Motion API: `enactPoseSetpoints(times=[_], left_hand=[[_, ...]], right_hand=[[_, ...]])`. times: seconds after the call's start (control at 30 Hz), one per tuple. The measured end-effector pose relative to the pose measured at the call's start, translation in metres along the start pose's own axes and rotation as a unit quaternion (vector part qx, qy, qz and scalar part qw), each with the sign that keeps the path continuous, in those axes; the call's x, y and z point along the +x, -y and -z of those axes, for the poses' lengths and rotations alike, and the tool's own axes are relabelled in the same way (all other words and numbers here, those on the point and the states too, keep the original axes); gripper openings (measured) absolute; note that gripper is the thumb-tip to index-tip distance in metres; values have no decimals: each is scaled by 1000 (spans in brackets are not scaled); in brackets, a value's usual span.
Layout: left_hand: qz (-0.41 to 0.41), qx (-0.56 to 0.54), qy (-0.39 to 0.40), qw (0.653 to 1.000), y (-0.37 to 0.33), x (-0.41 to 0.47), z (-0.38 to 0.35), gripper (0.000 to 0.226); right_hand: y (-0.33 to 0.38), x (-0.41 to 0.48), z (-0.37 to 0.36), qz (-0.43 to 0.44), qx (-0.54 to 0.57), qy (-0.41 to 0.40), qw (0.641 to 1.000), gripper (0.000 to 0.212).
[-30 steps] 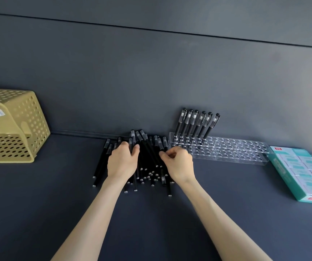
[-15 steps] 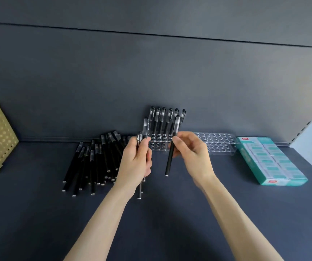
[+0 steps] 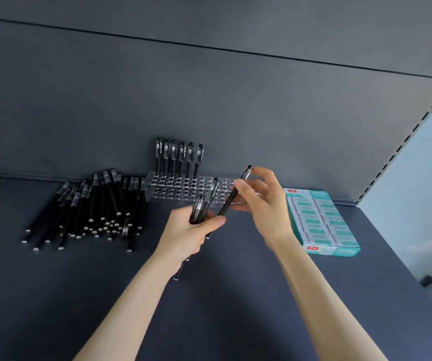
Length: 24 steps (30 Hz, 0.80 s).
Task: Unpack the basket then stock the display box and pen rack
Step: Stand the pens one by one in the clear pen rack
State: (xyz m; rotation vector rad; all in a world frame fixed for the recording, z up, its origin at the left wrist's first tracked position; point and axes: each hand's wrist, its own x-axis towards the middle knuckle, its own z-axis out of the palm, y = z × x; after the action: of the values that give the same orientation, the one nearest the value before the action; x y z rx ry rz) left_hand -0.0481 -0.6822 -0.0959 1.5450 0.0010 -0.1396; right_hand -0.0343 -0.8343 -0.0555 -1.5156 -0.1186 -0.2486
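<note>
Left hand point(image 3: 186, 233) grips a bundle of pens point(image 3: 199, 211); right hand point(image 3: 264, 207) pinches a single pen point(image 3: 227, 202), tilted, before the clear pen rack point(image 3: 181, 188) at 12 o'clock. Six pens point(image 3: 173, 157) stand at the rack's left rear. Loose pens point(image 3: 97, 204) lie at 9 o'clock, the display box point(image 3: 321, 222) at 3 o'clock.

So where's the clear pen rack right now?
Head view, centre: the pen rack sits by the back wall, between the loose pen pile on its left and the teal display box on its right.
</note>
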Motion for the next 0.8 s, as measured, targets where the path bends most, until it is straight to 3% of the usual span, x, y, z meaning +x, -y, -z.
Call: enactPoseSetpoints(times=[0.23,0.5,0.8], left_hand=[[-50,-1,-36,998,-1,16,8,12],[-208,69,-80,972,0,39,32,20],[-174,38,-92,980,22,41,28,13]], right_hand=[[-3,29,-4,80,-96,-64,990,28],[-4,69,-29,190,-161,-89,964,33],[-18,90,-43,205,-211,-54,954,32]])
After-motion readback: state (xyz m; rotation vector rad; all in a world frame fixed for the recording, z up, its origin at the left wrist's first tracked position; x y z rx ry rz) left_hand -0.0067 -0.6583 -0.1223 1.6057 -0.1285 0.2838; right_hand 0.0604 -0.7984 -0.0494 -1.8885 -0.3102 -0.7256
